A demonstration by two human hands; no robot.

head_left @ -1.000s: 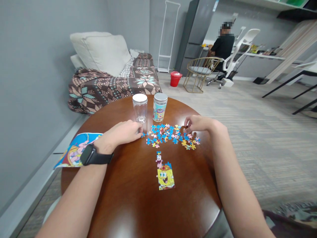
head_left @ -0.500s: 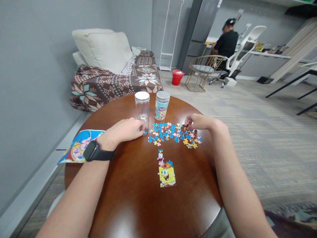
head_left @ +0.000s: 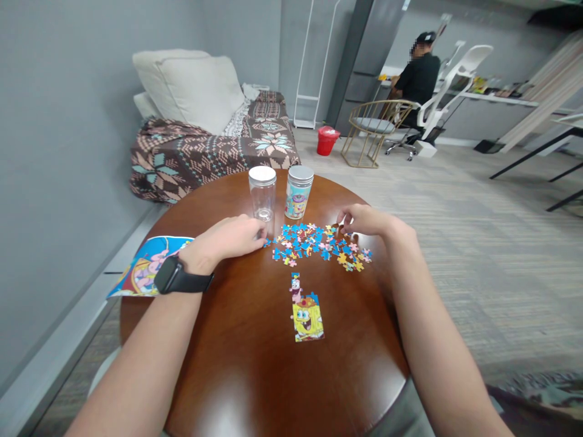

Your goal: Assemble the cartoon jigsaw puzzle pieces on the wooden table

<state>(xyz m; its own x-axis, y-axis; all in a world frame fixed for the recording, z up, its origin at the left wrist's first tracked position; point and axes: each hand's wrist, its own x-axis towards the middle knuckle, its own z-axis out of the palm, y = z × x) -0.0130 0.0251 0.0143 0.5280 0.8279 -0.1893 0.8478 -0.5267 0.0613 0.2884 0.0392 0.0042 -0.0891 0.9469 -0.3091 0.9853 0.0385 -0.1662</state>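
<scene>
Loose jigsaw puzzle pieces (head_left: 300,241), mostly blue with some pink and yellow, lie in a spread-out heap on the round wooden table (head_left: 237,364). At the heap's left edge is my left hand (head_left: 241,235), fingers curled together, with a blue puzzle piece (head_left: 268,243) at the fingertips. My right hand (head_left: 359,220) reaches down over the right end of the heap, its fingers bent in a pinch; whatever is between them is too small to make out. Nearer me lies a joined puzzle section (head_left: 308,318) showing a yellow cartoon face, with a narrow pink-figure strip (head_left: 296,288) going up from it.
Behind the heap stand a clear jar (head_left: 263,194) with a white lid and a printed jar (head_left: 298,193). A colourful picture sheet (head_left: 148,267) lies under my left wrist at the table's edge. Farther off are a covered sofa (head_left: 204,145), a red bin (head_left: 327,141) and a seated person (head_left: 416,79).
My right hand has shifted slightly left over the heap, its fingers moving among the pieces. My left hand and the joined section stay put.
</scene>
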